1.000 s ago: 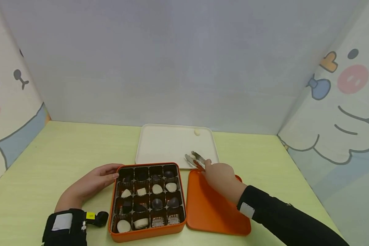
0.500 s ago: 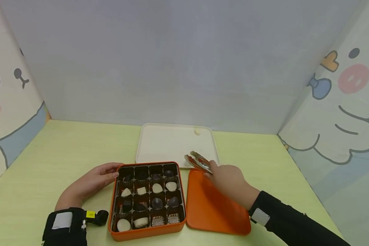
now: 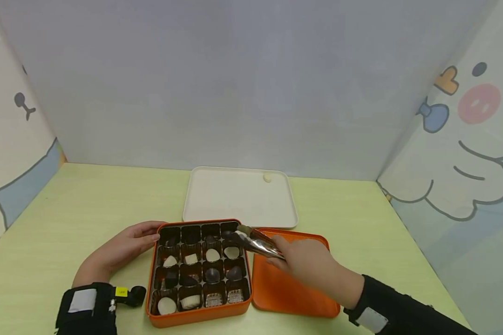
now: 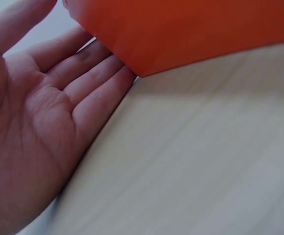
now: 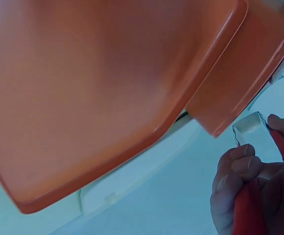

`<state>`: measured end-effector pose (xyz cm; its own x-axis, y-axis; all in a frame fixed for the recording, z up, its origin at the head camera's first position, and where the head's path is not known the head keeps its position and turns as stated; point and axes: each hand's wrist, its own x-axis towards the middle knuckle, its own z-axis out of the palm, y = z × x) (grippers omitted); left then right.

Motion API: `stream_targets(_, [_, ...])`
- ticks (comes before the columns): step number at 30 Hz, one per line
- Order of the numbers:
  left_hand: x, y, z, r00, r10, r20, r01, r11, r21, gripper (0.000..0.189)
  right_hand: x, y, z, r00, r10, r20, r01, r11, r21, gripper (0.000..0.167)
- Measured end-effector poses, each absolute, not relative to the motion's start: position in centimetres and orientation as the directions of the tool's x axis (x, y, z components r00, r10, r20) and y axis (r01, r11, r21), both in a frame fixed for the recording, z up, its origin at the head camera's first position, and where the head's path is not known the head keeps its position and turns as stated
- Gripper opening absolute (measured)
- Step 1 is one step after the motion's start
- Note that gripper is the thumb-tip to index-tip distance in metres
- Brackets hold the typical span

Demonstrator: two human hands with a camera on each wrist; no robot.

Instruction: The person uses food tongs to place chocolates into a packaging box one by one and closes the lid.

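An orange box (image 3: 199, 320) holds a black divided insert with dark and white chocolates in its cells. My left hand (image 3: 132, 249) touches its back left corner, thumb at the rim; in the left wrist view the fingers (image 4: 90, 81) lie straight against the orange wall. My right hand (image 3: 314, 263) grips metal tongs (image 3: 261, 244) with red inner handles, their tips over the box's back right cell. In the right wrist view something pale shows between the metal ends, but I cannot tell if it is a chocolate.
An orange lid (image 3: 293, 293) lies right of the box, under my right hand. Behind them is a white tray (image 3: 234, 197) with one small pale piece (image 3: 267, 177) near its back right corner. A grey wall panel (image 3: 251, 83) stands behind the table.
The tongs have gone from above the white tray's front right part, left and nearer to me, over the box's back right corner. My left hand stays at the box.
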<state>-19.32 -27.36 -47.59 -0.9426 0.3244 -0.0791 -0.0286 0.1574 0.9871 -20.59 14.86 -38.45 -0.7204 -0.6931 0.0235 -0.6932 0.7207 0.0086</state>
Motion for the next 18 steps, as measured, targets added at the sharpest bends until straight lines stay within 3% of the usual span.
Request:
stream_targets(11, [-19.2,-27.3,-47.3,-0.943,0.328,-0.059,-0.012,0.144,0.989,0.055,-17.9,14.0,-38.4,-0.554,-0.832,0.013,-0.832,0.554,0.039,0.041])
stream_targets(18, [-19.2,-27.3,-47.4,-0.942,0.329,-0.066,-0.017,0.149,0.989,0.054,-17.1,13.8,-38.3,-0.518,-0.855,-0.019,-0.855,0.518,0.006,0.044])
